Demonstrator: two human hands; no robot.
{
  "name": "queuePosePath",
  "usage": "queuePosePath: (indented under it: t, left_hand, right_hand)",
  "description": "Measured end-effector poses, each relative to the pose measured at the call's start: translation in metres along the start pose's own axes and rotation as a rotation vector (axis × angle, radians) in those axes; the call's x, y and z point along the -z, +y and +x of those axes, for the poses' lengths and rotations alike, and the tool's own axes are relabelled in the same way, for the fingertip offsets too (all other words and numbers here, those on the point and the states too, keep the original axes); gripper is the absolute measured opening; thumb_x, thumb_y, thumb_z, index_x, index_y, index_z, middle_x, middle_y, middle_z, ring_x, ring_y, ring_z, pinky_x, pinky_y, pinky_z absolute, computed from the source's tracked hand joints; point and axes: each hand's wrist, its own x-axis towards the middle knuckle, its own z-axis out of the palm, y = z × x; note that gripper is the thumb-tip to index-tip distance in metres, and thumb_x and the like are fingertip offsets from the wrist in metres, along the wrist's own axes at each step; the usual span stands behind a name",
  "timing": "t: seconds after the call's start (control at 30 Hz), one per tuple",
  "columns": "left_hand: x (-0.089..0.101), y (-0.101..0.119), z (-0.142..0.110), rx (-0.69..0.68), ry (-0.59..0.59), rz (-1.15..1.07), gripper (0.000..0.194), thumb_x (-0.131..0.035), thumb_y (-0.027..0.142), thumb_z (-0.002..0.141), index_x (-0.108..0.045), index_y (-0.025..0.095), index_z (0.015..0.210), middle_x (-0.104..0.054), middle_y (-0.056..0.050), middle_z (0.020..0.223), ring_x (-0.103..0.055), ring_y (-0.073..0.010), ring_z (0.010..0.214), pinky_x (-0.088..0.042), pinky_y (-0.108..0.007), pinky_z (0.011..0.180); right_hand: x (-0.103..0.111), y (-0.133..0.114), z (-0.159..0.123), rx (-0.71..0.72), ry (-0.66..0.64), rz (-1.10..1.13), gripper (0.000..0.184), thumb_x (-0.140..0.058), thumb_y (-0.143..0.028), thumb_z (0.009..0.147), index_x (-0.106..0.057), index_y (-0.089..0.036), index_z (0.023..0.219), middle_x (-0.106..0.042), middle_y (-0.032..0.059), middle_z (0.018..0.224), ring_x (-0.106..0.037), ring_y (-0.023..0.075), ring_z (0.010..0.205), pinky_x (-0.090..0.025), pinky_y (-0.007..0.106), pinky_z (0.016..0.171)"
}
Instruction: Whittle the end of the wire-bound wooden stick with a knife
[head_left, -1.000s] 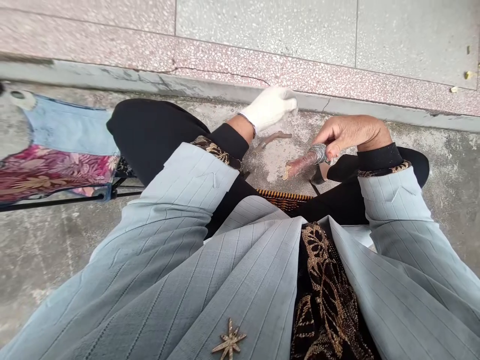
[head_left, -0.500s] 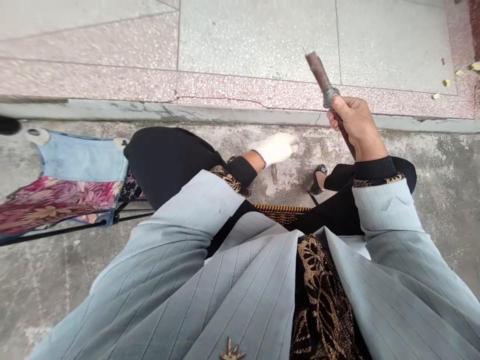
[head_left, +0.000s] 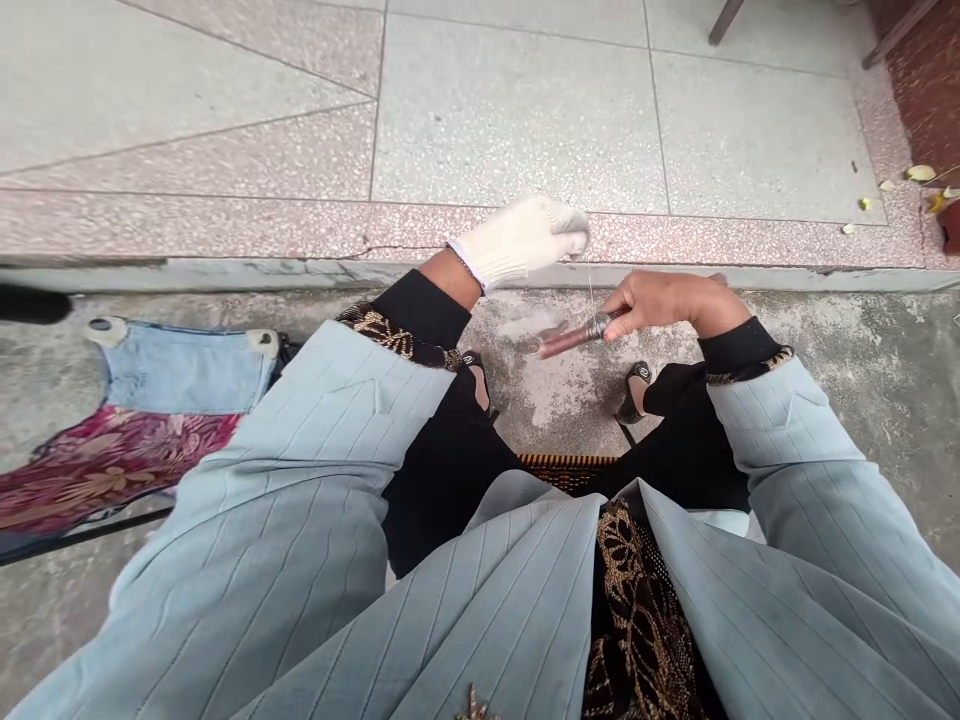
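My right hand point(head_left: 664, 300), bare, is closed around a brown wooden stick point(head_left: 564, 342). One end of the stick points left, tilted slightly down. Beside my fingers a thin grey strand is wound around it in a tight coil point(head_left: 598, 325). From there a single strand point(head_left: 590, 285) rises to my left hand point(head_left: 525, 240), which wears a white knit glove and is pinched shut on it. I cannot tell whether the strand is wire or thread. Another short brown piece point(head_left: 551, 330) lies on the ground behind the stick, partly hidden.
A raised terrazzo step point(head_left: 480, 232) runs across in front of me. At left stands a folding chair point(head_left: 187, 365) with denim and floral fabric. A woven seat edge point(head_left: 566, 462) shows between my legs. Yellowish leaf bits point(head_left: 921, 173) lie at right, and furniture legs point(head_left: 726, 20) stand farther back.
My left hand has come up from low near the ground, now pulling the strand taut. My right hand has lowered and turned the stick from pointing up and away to pointing left.
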Motion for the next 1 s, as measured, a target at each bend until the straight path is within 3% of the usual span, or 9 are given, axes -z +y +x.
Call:
queuePosePath:
  t: [0.07, 0.23, 0.43, 0.5, 0.63, 0.7, 0.83, 0.93, 1.0]
  left_hand:
    - [-0.001, -0.002, 0.011, 0.033, 0.074, -0.074, 0.023, -0.050, 0.023, 0.090, -0.068, 0.019, 0.077, -0.062, -0.003, 0.069, -0.052, -0.0159, 0.067, -0.040, -0.028, 0.062]
    - [-0.022, 0.002, 0.017, 0.073, 0.091, -0.200, 0.034, -0.041, 0.025, 0.093, -0.072, 0.015, 0.085, -0.059, -0.001, 0.063, -0.052, -0.0138, 0.058, -0.044, -0.022, 0.054]
    - [-0.030, 0.004, 0.007, -0.047, -0.101, -0.149, 0.028, -0.049, 0.030, 0.090, -0.074, 0.018, 0.089, -0.067, -0.002, 0.074, -0.059, -0.0156, 0.068, -0.041, -0.027, 0.066]
    - [-0.033, -0.003, 0.007, -0.039, -0.093, -0.083, 0.029, -0.049, 0.032, 0.090, -0.075, 0.019, 0.090, -0.068, -0.002, 0.075, -0.060, -0.0168, 0.070, -0.040, -0.028, 0.066]
    - [-0.041, -0.014, 0.011, -0.063, -0.154, -0.049, 0.029, -0.051, 0.035, 0.090, -0.075, 0.020, 0.093, -0.071, -0.002, 0.080, -0.062, -0.0166, 0.075, -0.040, -0.027, 0.067]
    - [-0.042, -0.015, 0.013, -0.082, -0.191, -0.116, 0.028, -0.053, 0.035, 0.090, -0.075, 0.020, 0.095, -0.071, -0.002, 0.083, -0.063, -0.0153, 0.076, -0.041, -0.025, 0.069]
    - [-0.043, -0.009, 0.014, -0.001, -0.090, -0.354, 0.029, -0.049, 0.034, 0.095, -0.072, 0.017, 0.101, -0.070, -0.005, 0.082, -0.061, -0.0138, 0.072, -0.045, -0.025, 0.067]
    - [-0.049, -0.003, 0.011, 0.027, -0.082, -0.462, 0.030, -0.045, 0.029, 0.097, -0.072, 0.017, 0.101, -0.067, -0.005, 0.077, -0.058, -0.0120, 0.065, -0.045, -0.026, 0.063]
    - [-0.055, -0.002, 0.009, 0.005, -0.139, -0.428, 0.029, -0.046, 0.030, 0.095, -0.073, 0.018, 0.100, -0.067, -0.003, 0.076, -0.058, -0.0118, 0.063, -0.045, -0.026, 0.063]
  right_hand:
    - [0.012, -0.010, -0.008, 0.096, -0.075, 0.138, 0.042, -0.072, -0.063, 0.082, -0.074, -0.024, 0.099, -0.062, -0.0014, 0.065, -0.055, 0.0166, 0.061, -0.048, 0.031, 0.059]
    - [0.037, -0.009, -0.008, 0.081, 0.535, 0.422, 0.048, -0.053, -0.067, 0.096, -0.059, -0.023, 0.079, -0.061, 0.0036, 0.075, -0.052, 0.0152, 0.063, -0.044, 0.029, 0.059]
    - [0.023, 0.021, 0.018, -0.240, 0.572, -0.027, 0.043, -0.049, -0.057, 0.103, -0.067, -0.020, 0.113, -0.068, 0.0103, 0.092, -0.063, 0.0234, 0.081, -0.045, 0.035, 0.069]
    - [0.013, 0.025, 0.022, -0.292, 0.451, -0.170, 0.041, -0.054, -0.053, 0.101, -0.068, -0.019, 0.119, -0.070, 0.0123, 0.097, -0.063, 0.0263, 0.086, -0.044, 0.037, 0.072]
    - [0.006, 0.022, 0.009, -0.152, -0.237, -0.070, 0.043, -0.067, -0.058, 0.092, -0.072, -0.019, 0.109, -0.071, 0.0075, 0.085, -0.058, 0.0216, 0.077, -0.043, 0.033, 0.065]
    - [0.009, 0.018, -0.006, -0.034, -0.392, 0.072, 0.044, -0.069, -0.060, 0.089, -0.072, -0.020, 0.109, -0.070, 0.0029, 0.083, -0.058, 0.0182, 0.074, -0.045, 0.030, 0.064]
    - [0.017, 0.013, -0.030, 0.074, 0.065, 0.418, 0.052, -0.057, -0.070, 0.093, -0.070, -0.024, 0.115, -0.067, 0.0022, 0.085, -0.059, 0.0167, 0.071, -0.046, 0.029, 0.061]
    - [0.017, 0.015, -0.026, -0.075, 0.503, 0.387, 0.060, -0.041, -0.074, 0.099, -0.066, -0.024, 0.120, -0.067, 0.0054, 0.086, -0.061, 0.0189, 0.072, -0.046, 0.030, 0.061]
    - [0.013, 0.020, -0.014, -0.190, 0.579, 0.245, 0.059, -0.041, -0.071, 0.100, -0.066, -0.022, 0.121, -0.068, 0.0077, 0.088, -0.063, 0.0215, 0.078, -0.047, 0.032, 0.065]
